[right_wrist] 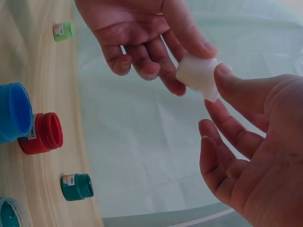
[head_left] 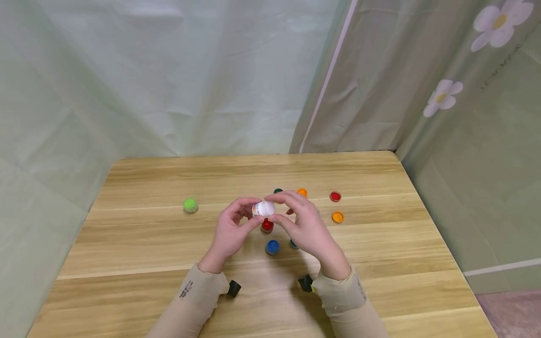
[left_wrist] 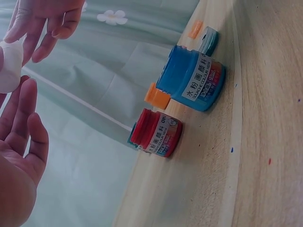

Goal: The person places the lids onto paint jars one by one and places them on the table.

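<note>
Above the table, a small white jar (head_left: pixel 263 209) is held between both hands, tilted on its side. The left hand (head_left: pixel 231 229) grips its labelled body between thumb and fingers. The right hand (head_left: pixel 307 227) pinches the lid end with thumb and index finger. In the right wrist view the white jar (right_wrist: pixel 196 73) lies between the left hand (right_wrist: pixel 137 33) and the right hand (right_wrist: pixel 255 137). Below the hands stand an uncovered red jar (head_left: pixel 267 226) and an uncovered blue jar (head_left: pixel 272 247).
A light green jar (head_left: pixel 190 205) stands to the left on the wooden table (head_left: pixel 139 244). An orange jar (head_left: pixel 302 192) is behind the right hand, with a red lid (head_left: pixel 335 196) and an orange lid (head_left: pixel 337 217) to the right. A dark green jar (right_wrist: pixel 76 187) stands beyond the red one.
</note>
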Tool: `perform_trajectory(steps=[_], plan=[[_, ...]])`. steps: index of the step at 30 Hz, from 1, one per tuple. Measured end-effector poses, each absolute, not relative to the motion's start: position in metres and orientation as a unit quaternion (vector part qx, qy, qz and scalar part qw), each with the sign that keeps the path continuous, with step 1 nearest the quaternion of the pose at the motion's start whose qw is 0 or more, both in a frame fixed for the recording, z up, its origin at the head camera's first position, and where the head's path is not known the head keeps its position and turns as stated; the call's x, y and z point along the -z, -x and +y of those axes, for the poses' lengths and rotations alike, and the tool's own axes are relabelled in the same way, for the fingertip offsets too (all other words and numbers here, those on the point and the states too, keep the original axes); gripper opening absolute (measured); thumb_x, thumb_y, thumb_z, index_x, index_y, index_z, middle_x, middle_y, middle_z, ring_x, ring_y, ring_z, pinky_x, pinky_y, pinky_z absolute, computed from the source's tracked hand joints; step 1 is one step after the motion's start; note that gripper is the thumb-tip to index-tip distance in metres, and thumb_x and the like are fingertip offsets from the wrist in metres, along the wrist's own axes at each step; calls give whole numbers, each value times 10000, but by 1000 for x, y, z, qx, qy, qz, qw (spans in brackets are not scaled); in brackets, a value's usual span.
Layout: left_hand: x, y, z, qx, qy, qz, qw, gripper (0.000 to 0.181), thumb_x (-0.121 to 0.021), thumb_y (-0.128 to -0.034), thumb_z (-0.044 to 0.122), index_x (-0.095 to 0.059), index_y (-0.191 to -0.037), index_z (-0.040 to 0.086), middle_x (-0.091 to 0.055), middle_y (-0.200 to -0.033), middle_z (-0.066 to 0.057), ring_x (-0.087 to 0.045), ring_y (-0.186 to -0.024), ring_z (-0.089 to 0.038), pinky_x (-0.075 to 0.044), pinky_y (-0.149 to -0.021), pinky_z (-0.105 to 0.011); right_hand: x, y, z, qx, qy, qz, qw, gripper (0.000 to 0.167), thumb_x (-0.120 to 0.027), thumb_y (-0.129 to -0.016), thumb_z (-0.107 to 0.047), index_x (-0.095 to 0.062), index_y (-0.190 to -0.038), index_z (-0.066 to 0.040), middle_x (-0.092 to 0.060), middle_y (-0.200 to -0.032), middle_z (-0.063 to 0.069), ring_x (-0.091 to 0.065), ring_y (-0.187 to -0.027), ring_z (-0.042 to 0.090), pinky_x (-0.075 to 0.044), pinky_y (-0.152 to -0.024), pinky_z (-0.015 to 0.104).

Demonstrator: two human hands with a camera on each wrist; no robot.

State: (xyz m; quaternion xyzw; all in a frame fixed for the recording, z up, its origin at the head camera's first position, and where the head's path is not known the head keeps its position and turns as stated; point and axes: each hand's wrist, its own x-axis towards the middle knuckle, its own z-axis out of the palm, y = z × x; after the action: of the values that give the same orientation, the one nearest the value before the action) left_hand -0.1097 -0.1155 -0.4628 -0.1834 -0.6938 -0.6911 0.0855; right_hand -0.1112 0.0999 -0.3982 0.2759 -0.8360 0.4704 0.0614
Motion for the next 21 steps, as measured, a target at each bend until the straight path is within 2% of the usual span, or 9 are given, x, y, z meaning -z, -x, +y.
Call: perform_trajectory(steps=[4, 15, 21], plan=[[463, 110, -116, 691, 185, -695, 80, 315, -749, -966, -47, -691, -1274, -11, -719, -1112, 13, -637, -902, -186, -518, -868, -319, 398, 111, 100, -466, -270, -840, 59, 382, -843, -934, -129, -737, -1300, -156, -706, -1271, -72, -635, -1109, 122, -577, -839, 477], [464, 109, -116, 694, 179, -696, 49, 303, -716, -999, -24, -666, -1297, -45, -737, -1110, 42, -675, -962, -163, -533, -916, -337, 398, 109, 99, -449, -296, -841, 66, 360, -793, -949, -75, -712, -1290, -158, -661, -1292, -48, -608, -1133, 154, -562, -822, 375], [464, 110, -116, 692, 175, -698, 50, 308, -720, -1009, 9, -667, -1308, -37, -736, -1135, 41, -669, -968, -165, -519, -924, -333, 399, 109, 98, -449, -309, -835, 75, 427, -764, -973, -55, -698, -1382, -157, -641, -1295, -10, -628, -1073, 199, -569, -796, 303]])
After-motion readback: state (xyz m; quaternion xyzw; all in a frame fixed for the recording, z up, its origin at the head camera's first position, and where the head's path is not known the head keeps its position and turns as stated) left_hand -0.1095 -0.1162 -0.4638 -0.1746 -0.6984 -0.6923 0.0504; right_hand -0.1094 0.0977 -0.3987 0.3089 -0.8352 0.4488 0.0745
